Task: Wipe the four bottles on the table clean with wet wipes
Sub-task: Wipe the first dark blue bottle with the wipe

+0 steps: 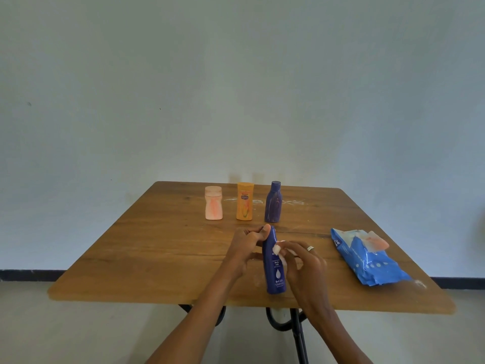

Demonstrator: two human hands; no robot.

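Note:
My left hand [244, 249] grips the top of a dark blue body-milk bottle [275, 274], which is held tilted over the near middle of the wooden table [157, 258]. My right hand [304, 269] presses a small white wet wipe [278, 250] against the bottle's upper right side. Three more bottles stand upright in a row at the far side: a pink one [213, 203] on the left, an orange one [244, 201] in the middle and a dark purple-blue one [273, 202] on the right.
A blue wet-wipe pack [367, 258] lies on the right side of the table, its flap open with a wipe sticking out. White smears mark the tabletop behind the bottles. A plain wall stands right behind the table.

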